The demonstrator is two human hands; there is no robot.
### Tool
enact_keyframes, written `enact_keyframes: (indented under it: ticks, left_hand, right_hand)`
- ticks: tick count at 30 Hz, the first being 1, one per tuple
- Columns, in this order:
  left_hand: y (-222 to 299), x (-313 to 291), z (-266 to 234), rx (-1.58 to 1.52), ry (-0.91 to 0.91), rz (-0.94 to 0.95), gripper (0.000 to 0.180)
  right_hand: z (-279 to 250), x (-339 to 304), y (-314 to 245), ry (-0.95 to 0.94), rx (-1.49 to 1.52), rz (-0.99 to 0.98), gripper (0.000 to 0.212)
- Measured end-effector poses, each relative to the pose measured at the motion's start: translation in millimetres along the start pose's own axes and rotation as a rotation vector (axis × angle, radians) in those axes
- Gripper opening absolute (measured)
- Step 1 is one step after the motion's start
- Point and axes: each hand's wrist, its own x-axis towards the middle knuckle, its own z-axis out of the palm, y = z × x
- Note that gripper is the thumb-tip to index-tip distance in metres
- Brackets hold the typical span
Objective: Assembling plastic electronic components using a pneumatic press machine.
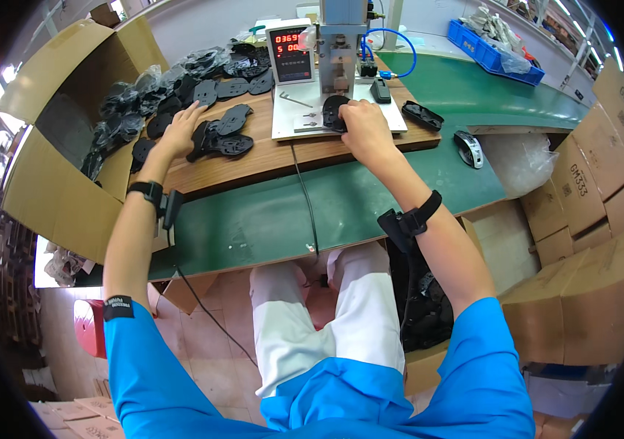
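The green tabletop [246, 223] runs beneath both hands and away past the right one. A large open cardboard box [63, 194] stands just left of the left hand, its wall hemming that side. A wooden board [271, 159] lies under the hands, carrying the press [337, 62], whose column rises just beyond the right hand. Well beyond that hand, to its right, is a blue crate [475, 51] of bagged things. A white display unit [291, 64] stands between the hands, farther off.

The right hand [365, 128] grasps the black sole-shaped piece [332, 112] at its fingertips, on the press's white base, partly covering it. The left hand [171, 140] is unclenched, fingers extended over loose black parts [225, 133]; whether it touches them I cannot tell. Bagged black parts [125, 102] heap up beyond it. Right of the right hand lies another black part [422, 115]; a small hex key [296, 99] lies to its left.
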Motion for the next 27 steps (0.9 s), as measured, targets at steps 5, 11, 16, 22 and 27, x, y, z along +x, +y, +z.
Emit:
enact_keyframes:
  ticks: [5, 11, 16, 22, 27]
  left_hand:
    - [-26, 19, -11, -0.118, -0.352, 0.096, 0.103]
    - [-4, 6, -37, -0.047, -0.402, -0.005, 0.079]
    - [5, -24, -87, 0.025, -0.233, -0.015, 0.057]
    - [99, -44, -114, -0.429, 0.212, 0.140, 0.028]
    - [193, -49, -98, -0.560, 0.497, 0.450, 0.028]
  right_hand:
    - [-1, 6, -16, 0.037, 0.065, -0.019, 0.011]
    - [0, 2, -6, -0.001, 0.051, 0.000, 0.019]
    - [0, 0, -2, -0.036, 0.052, 0.024, 0.027]
    - [-3, 11, 14, -0.081, 0.123, 0.059, 0.025]
    - [-30, -6, 18, 0.115, 0.201, 0.052, 0.022]
